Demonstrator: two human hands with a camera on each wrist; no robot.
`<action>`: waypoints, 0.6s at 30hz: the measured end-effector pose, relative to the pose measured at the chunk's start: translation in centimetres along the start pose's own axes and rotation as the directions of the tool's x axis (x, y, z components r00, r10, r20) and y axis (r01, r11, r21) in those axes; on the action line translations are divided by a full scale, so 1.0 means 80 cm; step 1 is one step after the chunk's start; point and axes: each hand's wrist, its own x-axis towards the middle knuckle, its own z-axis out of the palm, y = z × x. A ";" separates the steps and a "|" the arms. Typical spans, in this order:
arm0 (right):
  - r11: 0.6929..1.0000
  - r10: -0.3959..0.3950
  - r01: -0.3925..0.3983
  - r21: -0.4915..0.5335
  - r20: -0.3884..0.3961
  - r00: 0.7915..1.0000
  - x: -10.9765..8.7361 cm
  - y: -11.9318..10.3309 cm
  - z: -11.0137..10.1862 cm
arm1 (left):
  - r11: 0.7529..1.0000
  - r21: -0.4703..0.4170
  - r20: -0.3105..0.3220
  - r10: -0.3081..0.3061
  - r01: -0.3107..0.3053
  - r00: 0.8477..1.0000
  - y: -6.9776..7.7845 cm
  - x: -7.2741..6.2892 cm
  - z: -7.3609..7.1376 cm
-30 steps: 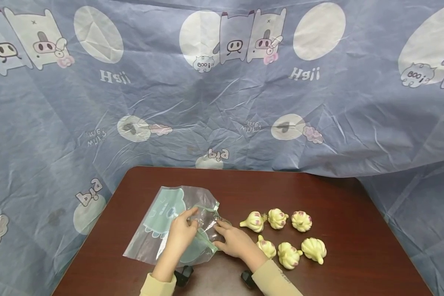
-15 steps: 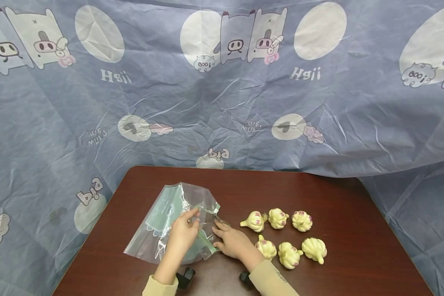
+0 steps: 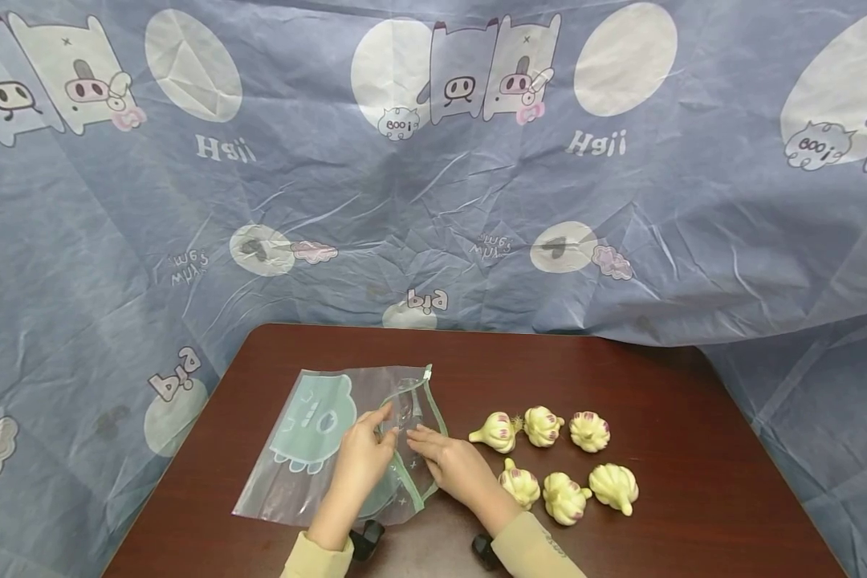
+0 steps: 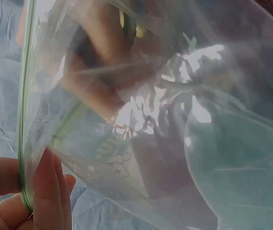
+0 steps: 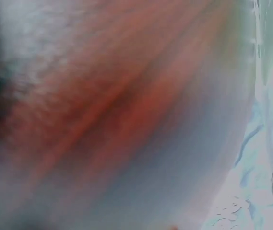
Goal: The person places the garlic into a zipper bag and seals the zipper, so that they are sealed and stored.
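You had six garlic bulbs (image 3: 614, 486) and one bag (image 3: 314, 425); your left hand (image 3: 364, 453) pinched its edge, your right hand (image 3: 453, 464), fingers together, lay at its mouth.

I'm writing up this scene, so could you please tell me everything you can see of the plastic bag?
The plastic bag looks thin, clear and shiny, with a blue-green cartoon print and green strips edging its mouth; a small white tab sits at the far corner. It lies on the table, mouth parted towards the garlic bulbs to the right. The left hand pinches the mouth's edge; the right hand is at the opening, whether inside is unclear.
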 end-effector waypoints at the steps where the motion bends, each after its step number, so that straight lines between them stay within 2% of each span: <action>1: 1.000 -0.021 0.021 -0.002 0.020 1.000 0.001 0.000 -0.002 | 1.000 -0.005 0.007 -0.010 0.010 1.000 0.001 0.000 -0.001; 4: 1.000 -0.024 0.027 -0.013 0.160 0.987 0.004 -0.001 -0.007 | 1.000 -0.017 -0.008 -0.026 0.026 1.000 0.004 0.000 -0.006; 7: 0.999 0.038 -0.027 -0.041 0.321 0.946 0.003 -0.002 -0.008 | 0.999 -0.035 -0.062 -0.037 0.035 0.997 0.007 0.001 -0.013; 9: 0.996 0.067 -0.039 -0.083 0.380 0.922 0.002 -0.001 -0.008 | 0.999 -0.041 -0.102 -0.039 0.035 0.994 0.009 0.002 -0.018; 11: 0.992 0.069 -0.022 -0.123 0.396 0.916 0.002 0.000 -0.008 | 0.999 -0.033 -0.138 -0.026 0.022 0.990 0.010 0.004 -0.023; 13: 0.987 0.054 0.010 -0.160 0.390 0.919 0.004 0.000 -0.008 | 1.000 -0.021 -0.155 -0.022 0.019 0.988 0.011 0.006 -0.027; 18: 0.978 0.037 0.047 -0.202 0.394 0.919 0.007 -0.003 -0.011 | 1.000 -0.005 -0.144 -0.016 0.015 0.989 0.012 0.009 -0.033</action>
